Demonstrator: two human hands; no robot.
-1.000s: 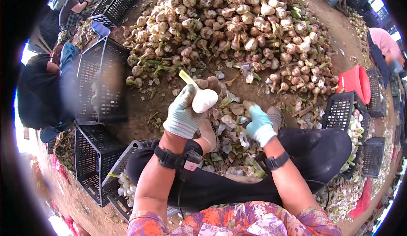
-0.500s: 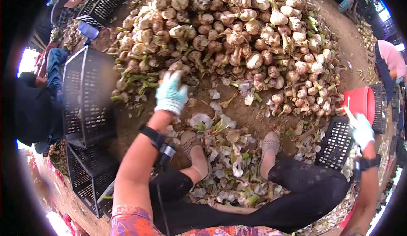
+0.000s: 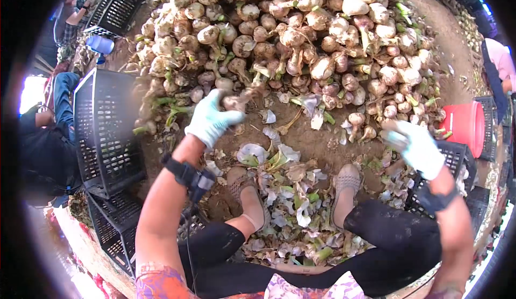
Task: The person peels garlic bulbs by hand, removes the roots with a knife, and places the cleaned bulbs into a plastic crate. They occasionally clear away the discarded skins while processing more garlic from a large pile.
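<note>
A big heap of garlic bulbs [image 3: 322,68] with stems and roots covers the ground ahead. At the heap's near left edge, my left hand [image 3: 212,119], in a pale glove, has its thumb and fingers around a garlic bulb [image 3: 234,103] whose stem or roots point right. My right hand [image 3: 416,146], gloved too, is at the heap's right side, fingers pointing left and closed round something blurred that I cannot make out. Between my shoes lie loose peels and leaf scraps [image 3: 301,207].
Black crates [image 3: 107,132] stand at the left, another black crate [image 3: 451,159] lies under my right forearm. Beside it is a red bucket [image 3: 465,129]. Other people sit at the left [image 3: 45,137] and right [image 3: 500,65] edges.
My right hand has moved left and forward, from beside the crate to the heap's right edge. My left hand now holds a bulb and is slightly left of before. The view has shifted a little.
</note>
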